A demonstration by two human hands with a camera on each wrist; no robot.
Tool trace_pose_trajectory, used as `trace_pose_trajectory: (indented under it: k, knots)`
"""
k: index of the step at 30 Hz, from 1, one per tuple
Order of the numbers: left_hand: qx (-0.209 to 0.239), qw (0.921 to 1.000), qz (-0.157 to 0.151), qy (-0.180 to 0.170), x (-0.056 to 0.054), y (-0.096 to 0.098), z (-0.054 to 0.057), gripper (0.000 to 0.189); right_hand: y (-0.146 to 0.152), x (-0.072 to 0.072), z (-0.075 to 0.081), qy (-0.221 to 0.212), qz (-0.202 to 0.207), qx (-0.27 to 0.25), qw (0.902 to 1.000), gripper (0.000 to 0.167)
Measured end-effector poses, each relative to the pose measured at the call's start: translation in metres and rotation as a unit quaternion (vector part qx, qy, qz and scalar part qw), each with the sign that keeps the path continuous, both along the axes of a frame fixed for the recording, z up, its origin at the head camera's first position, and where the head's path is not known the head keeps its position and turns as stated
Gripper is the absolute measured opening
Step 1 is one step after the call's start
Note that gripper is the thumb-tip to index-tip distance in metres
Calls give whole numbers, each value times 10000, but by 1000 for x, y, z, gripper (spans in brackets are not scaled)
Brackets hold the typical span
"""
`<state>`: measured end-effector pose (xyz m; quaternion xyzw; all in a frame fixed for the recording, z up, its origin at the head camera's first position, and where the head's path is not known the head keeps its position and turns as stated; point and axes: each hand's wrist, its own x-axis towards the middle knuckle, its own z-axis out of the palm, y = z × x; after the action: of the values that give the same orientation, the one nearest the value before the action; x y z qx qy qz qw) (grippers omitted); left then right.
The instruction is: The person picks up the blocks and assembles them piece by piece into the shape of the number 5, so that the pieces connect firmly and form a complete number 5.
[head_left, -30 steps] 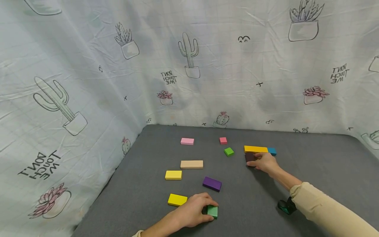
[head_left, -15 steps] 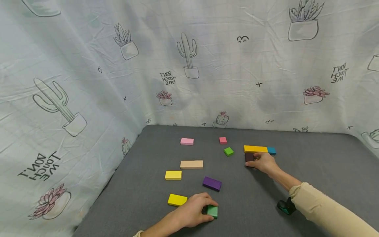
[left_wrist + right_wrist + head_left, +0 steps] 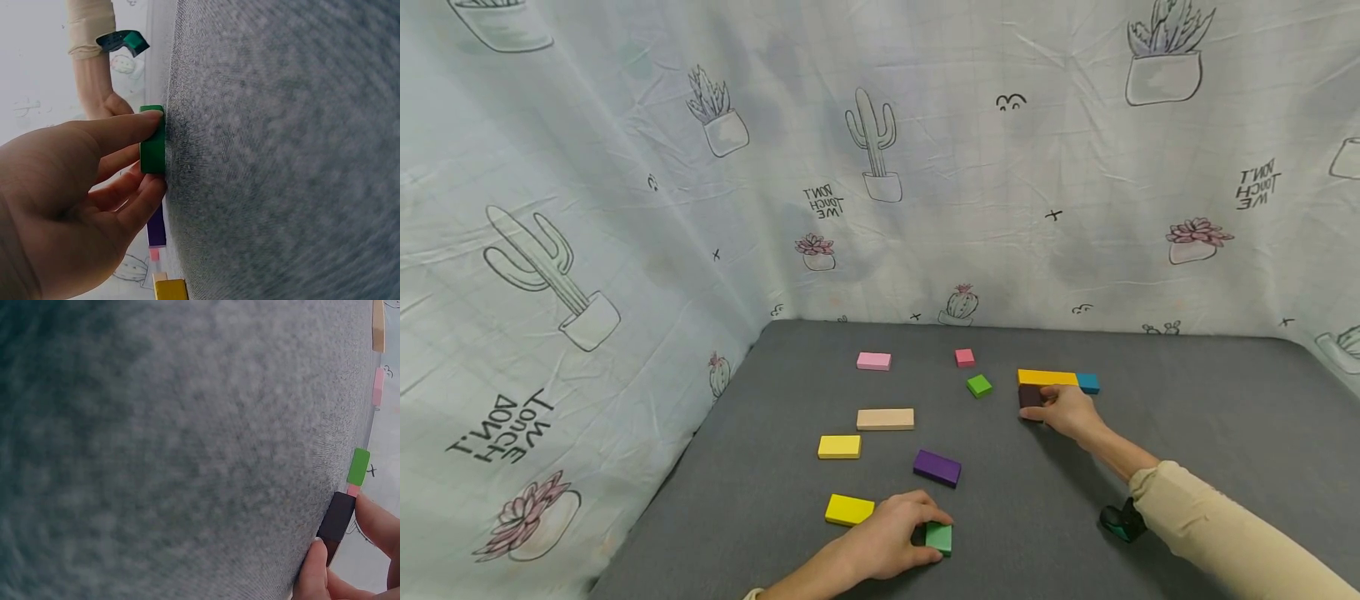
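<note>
My left hand (image 3: 891, 537) pinches a green block (image 3: 938, 538) between thumb and fingers near the front of the grey cloth. In the left wrist view the same green block (image 3: 152, 139) stands right at the cloth surface. Farther back and to the right, my right hand (image 3: 1071, 411) grips a dark brown block (image 3: 1030, 402) by its right side. That block lies against the front of an orange-yellow block (image 3: 1047, 377), whose right end meets a blue block (image 3: 1088, 383). Thumb and fingertips sit on the dark brown block (image 3: 337, 515) in the right wrist view.
On the grey cloth (image 3: 737, 517) lie a purple block (image 3: 937, 468), two yellow blocks (image 3: 839, 447), a beige block (image 3: 885, 419), a pink block (image 3: 874, 361), a red block (image 3: 964, 357) and a bright green block (image 3: 979, 386). A cactus-print curtain (image 3: 925, 167) hangs behind and at the left.
The dark brown block has shifted very slightly left and up against the orange-yellow block with my right hand. My left hand keeps its hold on the green block; the head view has tilted a little.
</note>
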<state>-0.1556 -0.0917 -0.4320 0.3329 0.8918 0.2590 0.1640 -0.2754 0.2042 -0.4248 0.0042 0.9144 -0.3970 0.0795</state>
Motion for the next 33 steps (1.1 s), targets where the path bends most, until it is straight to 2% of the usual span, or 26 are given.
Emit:
trace_pose_trajectory:
  k: [16,23,26,33]
  knots:
    - [19,10000,-7,-44,-1,-1,-1,33,-1,-2,0,-63,-68,-40,9999,66]
    - [63,10000,-35,38,0,-1,-1,32,0,-2,2,-41,11,-60,10000,68]
    - [53,10000,-12,-41,0,-1,-1,32,2,-2,4,-117,62,-67,9999,69]
    - [-17,10000,19,-93,-1,0,-1,32,9,-2,12,-579,-76,-741,9955,62]
